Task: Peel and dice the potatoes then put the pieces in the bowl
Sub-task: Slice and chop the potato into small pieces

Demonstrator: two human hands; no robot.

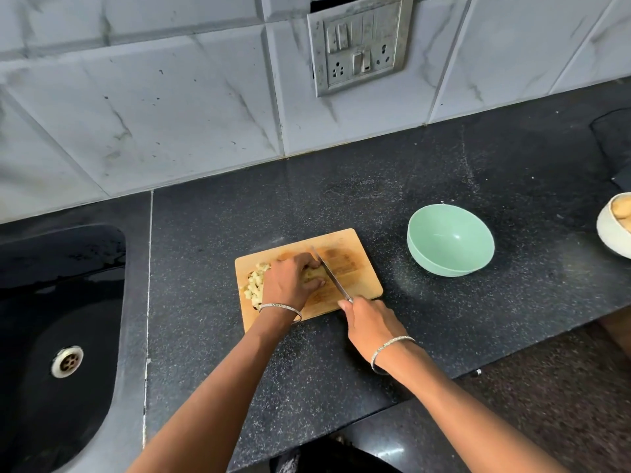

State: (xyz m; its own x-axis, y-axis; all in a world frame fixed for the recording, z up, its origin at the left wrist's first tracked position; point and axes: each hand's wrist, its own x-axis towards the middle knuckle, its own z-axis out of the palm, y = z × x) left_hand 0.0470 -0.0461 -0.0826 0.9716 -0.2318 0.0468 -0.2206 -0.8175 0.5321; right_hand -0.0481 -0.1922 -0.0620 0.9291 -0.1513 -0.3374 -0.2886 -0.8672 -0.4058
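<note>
- The left hand lies palm down on the cutting board, its fingers curled over an uncut potato piece and pinning it to the wood.
- The right hand is closed round the handle of a knife. The blade runs from the fist toward 11 o'clock and sits just beside the left fingertips.
- Each wrist wears a thin metal bangle.
- Diced potato cubes are heaped at the board's 9 o'clock end, partly hidden by the left hand.
- A green bowl stands on the dark counter at 2 o'clock from the board, near it but apart; nothing shows inside it.
- At 3 o'clock, cut by the frame edge, a white bowl holds pale potatoes.
- A black sink lies at 9 o'clock.
</note>
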